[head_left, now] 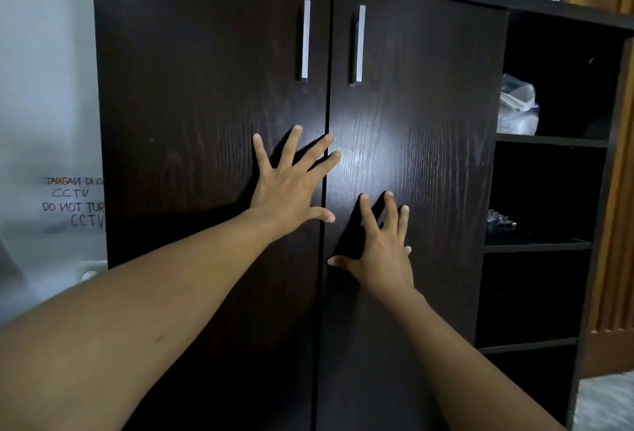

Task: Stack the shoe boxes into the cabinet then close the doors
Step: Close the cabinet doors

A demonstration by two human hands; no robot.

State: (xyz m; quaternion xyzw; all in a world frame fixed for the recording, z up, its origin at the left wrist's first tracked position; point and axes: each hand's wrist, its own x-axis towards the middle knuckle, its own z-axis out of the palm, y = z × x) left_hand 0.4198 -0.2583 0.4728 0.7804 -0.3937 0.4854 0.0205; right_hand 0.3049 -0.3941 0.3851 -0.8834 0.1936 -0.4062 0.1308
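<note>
A dark brown cabinet fills the view, and both doors are closed with a thin seam between them. The left door (192, 94) carries a silver bar handle (305, 40). A matching handle (360, 43) is on the right door (425, 115). My left hand (291, 183) lies flat with spread fingers on the left door, its fingertips reaching across the seam. My right hand (384, 245) touches the right door lower down with spread, slightly bent fingers. No shoe boxes are visible; the cabinet's inside is hidden.
Open shelves (542, 245) run down the cabinet's right side, holding a clear plastic bag (518, 108) on the top shelf and small items (501, 218) below. A white wall with handwritten CCTV notes (75, 204) is at the left. Wooden trim (617, 224) stands at the far right.
</note>
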